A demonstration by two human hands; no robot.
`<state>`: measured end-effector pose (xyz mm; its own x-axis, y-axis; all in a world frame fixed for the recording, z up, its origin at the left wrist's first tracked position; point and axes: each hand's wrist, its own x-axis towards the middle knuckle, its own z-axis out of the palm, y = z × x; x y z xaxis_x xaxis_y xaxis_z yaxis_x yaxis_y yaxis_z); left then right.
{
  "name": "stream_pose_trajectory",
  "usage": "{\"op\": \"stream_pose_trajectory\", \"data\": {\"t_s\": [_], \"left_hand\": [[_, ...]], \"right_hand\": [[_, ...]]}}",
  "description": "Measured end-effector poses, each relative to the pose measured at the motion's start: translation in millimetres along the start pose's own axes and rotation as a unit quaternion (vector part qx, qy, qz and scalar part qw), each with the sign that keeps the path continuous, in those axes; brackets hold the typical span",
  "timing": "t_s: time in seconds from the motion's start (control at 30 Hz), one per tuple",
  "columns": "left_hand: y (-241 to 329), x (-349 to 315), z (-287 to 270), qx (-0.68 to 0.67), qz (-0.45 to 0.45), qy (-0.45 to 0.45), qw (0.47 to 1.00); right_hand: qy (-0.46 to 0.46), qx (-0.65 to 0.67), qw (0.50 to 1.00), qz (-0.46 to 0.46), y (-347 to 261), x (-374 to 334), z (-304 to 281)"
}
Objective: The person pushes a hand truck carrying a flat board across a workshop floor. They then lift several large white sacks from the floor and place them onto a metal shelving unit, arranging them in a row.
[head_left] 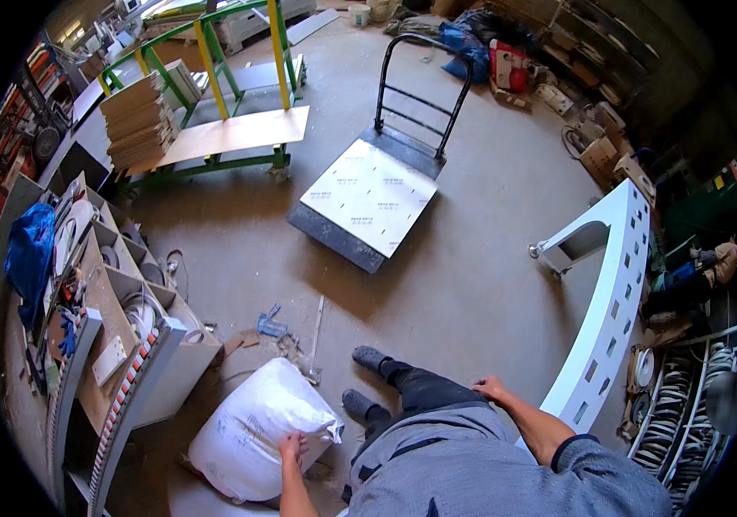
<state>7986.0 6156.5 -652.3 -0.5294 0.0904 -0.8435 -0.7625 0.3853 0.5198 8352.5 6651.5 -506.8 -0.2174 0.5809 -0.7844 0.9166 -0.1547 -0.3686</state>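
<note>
One white sack [256, 428] on the floor, the landmark here. Left hand [292, 446] sits on the sack's right edge, fingers curled down into the fabric, gripping a fold; forearm comes straight up from the lower edge, nearly vertical. Right hand [488, 389] is well right of the sack, resting on the person's own right thigh, fingers bent and loosely spread, holding nothing; elbow bent, forearm angled up-left from a grey sleeve. Two dark shoes [368, 357], just right of the sack, toes pointing away from the person.

One flat platform cart [367, 207] well beyond the sack, up and right, with one black handle and one white sheet [370, 194] lying on its deck. One curved white panel [612, 302] with rows of small square cutouts, far right of the sack, standing on edge. One green and yellow frame stand [213, 95] far beyond the sack, up-left, carrying one pale board [239, 133]; one stack of boards [137, 121] at its left end, count of boards in it not readable. One open shelf unit [118, 319] just left of the sack, cluttered; one blue cloth [28, 258] on its far left side. Scraps [272, 327] on the floor between sack and cart, small, can't count.
</note>
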Motion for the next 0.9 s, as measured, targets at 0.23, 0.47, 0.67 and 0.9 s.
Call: {"op": "stream_pose_trajectory", "data": {"t_s": [0.23, 0.47, 0.67, 0.9], "left_hand": [[44.8, -5.8, 40.1, 0.09, -0.013, -0.028, 0.995], [48.1, -14.4, 63.1, 0.119, -0.041, -0.069, 0.99], [46.6, -20.1, 54.3, 0.107, -0.046, -0.069, 0.991], [28.5, -11.8, 35.7, 0.102, -0.08, -0.006, 0.992]], "right_hand": [[0.016, -0.01, 0.999, -0.042, 56.3, 3.1, 23.0], [0.008, 0.049, 0.999, 0.002, 48.5, 2.7, 25.5], [-0.012, 0.208, 0.977, 0.047, 18.7, 9.1, -6.0], [0.022, 0.205, 0.978, -0.022, -43.9, 44.7, -66.6]]}}
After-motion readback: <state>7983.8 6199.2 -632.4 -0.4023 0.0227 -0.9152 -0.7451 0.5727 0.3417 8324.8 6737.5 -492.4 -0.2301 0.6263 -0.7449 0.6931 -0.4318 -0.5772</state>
